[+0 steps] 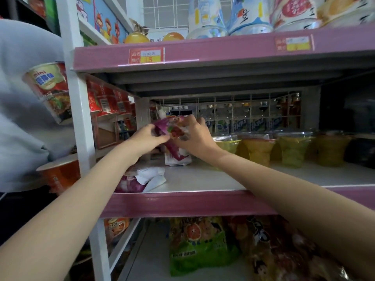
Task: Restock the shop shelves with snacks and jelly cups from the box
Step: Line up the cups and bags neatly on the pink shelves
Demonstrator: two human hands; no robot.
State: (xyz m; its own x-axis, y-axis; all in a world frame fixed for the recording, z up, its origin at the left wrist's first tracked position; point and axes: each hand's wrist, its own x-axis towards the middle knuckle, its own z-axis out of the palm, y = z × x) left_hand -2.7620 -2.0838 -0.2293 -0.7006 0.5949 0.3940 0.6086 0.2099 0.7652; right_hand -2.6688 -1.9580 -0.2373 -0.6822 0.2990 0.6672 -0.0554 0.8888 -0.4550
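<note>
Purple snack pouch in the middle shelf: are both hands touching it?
Touching. The head view shows the left hand and right hand gripping the upright purple snack pouch from either side.

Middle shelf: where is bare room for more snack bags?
Bare white shelf board between the fallen purple-and-white bag and the clear jelly cups. Crowded at back left, where both hands grip the upright purple snack bag.

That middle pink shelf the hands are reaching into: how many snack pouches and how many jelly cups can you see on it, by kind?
Purple-and-white snack pouches: 2, one held upright by both hands, one lying flat at the front left.
Clear-lidded jelly cups: 4 plainly visible in a row on the right; any further right are too dark to tell.
Total: 6
</note>
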